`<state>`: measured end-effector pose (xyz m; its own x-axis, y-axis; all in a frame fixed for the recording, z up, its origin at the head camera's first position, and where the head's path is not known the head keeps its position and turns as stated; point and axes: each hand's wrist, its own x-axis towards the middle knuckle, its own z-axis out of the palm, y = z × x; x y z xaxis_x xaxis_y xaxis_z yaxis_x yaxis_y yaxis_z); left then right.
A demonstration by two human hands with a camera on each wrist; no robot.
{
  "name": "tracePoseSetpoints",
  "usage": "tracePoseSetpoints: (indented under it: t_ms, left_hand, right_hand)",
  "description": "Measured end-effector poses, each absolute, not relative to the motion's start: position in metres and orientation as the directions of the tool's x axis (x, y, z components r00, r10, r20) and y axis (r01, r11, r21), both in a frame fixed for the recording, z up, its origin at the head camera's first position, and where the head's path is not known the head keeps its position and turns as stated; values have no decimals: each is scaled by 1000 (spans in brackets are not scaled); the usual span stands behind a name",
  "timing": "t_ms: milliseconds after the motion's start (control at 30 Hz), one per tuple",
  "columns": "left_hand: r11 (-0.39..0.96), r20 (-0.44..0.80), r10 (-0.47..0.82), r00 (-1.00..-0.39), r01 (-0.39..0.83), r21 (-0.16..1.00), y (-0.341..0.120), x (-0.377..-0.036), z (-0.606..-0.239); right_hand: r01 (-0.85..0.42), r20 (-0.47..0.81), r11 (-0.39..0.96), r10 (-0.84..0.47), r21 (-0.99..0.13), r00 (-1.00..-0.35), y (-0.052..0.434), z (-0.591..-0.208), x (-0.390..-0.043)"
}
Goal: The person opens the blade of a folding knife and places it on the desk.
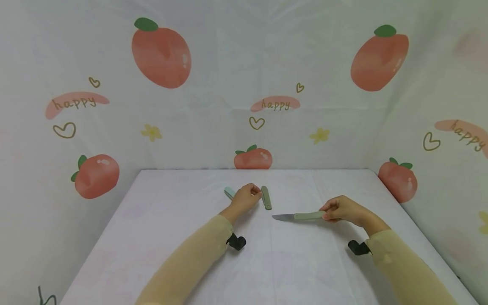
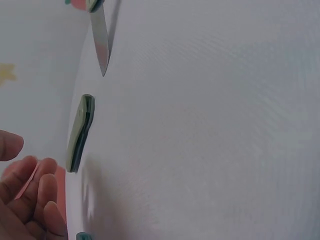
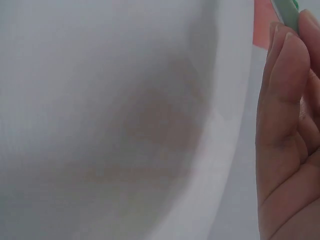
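Observation:
In the head view my right hand pinches the handle end of an unfolded pocket knife, its blade pointing left. The right wrist view shows thumb and fingertips on the pale green handle. My left hand is held over the table with fingers loosely bent and nothing between them. Just right of its fingertips lies a folded green pocket knife, also seen in the left wrist view. Partly hidden behind the left hand is a light blue-green handle.
A white cloth covers the table, whose far edge meets a hanging cloth printed with red fruit. More of this cloth hangs at both sides. Small black wrist mounts stick out from the sleeves.

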<state>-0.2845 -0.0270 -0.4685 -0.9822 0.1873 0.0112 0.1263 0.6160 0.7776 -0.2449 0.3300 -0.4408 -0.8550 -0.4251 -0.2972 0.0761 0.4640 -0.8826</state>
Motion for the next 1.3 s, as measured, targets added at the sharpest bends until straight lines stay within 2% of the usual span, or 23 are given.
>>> tracePoseSetpoints:
  t_ms: [133, 300, 500, 1000, 1133, 1300]
  left_hand:
    - [640, 20, 173, -985, 128, 757, -22, -285, -467]
    - [679, 3, 134, -991, 94, 728, -13, -285, -464]
    - [732, -30, 131, -991, 76, 678, -6, -292, -468]
    - [775, -58, 54, -997, 5, 632, 4, -299, -470]
    - [790, -47, 61, -997, 19, 613, 6, -301, -471]
    - [762, -62, 81, -995, 22, 648, 9, -301, -472]
  right_hand:
    - [11, -280, 546, -412, -838, -867, 331, -444, -248]
    - [-77, -265, 679, -385, -730, -884, 327, -446, -250]
    - [-54, -299, 748, -329, -662, -896, 319, -445, -249]
    - [49, -386, 759, -273, -649, -881, 314, -439, -248]
    - [60, -398, 749, -279, -659, -874, 316, -432, -246]
    - [50, -395, 735, -304, -676, -867, 316, -417, -243]
